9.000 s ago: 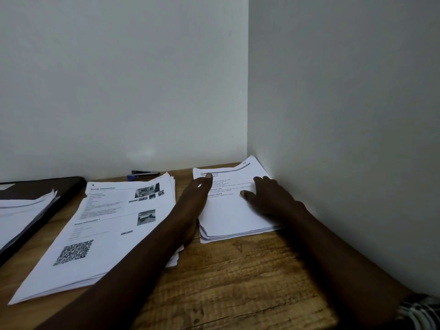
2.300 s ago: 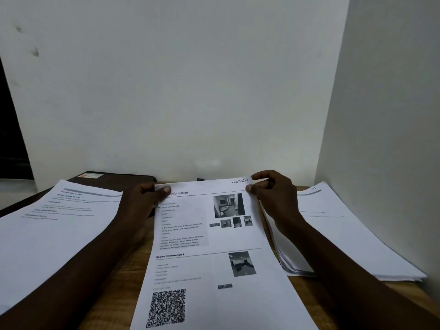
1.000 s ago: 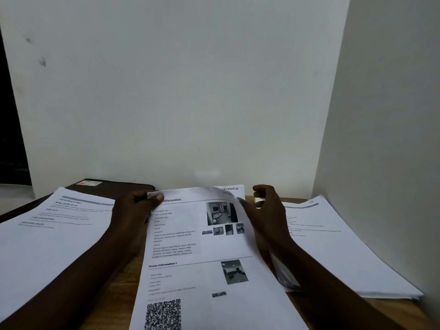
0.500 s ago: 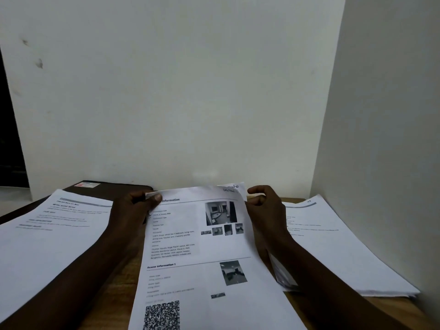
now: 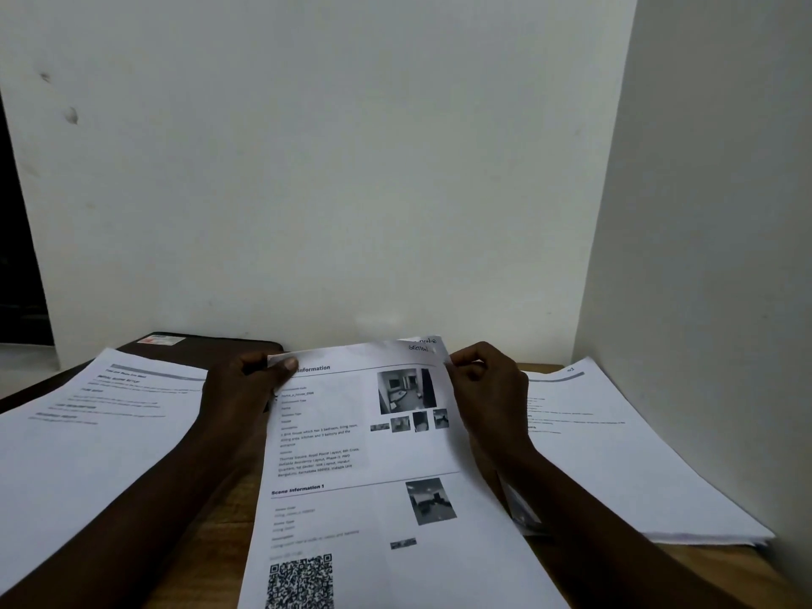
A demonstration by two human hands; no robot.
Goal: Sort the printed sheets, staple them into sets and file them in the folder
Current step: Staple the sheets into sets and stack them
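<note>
Above the counter (image 5: 228, 512), the left hand (image 5: 246, 389) and right hand (image 5: 487, 389) pinch the sheets (image 5: 364, 468) by their top corners. Thumbing the upper corner loosely could let pages slide askew, mixing sets.

White back wall (image 5: 329, 169) at twelve o'clock, two dark smudges (image 5: 72, 116) on it toward ten, pale side wall (image 5: 725, 213) at three, wooden desk (image 5: 747, 569) toward five, dark gap (image 5: 17, 257) at nine
</note>
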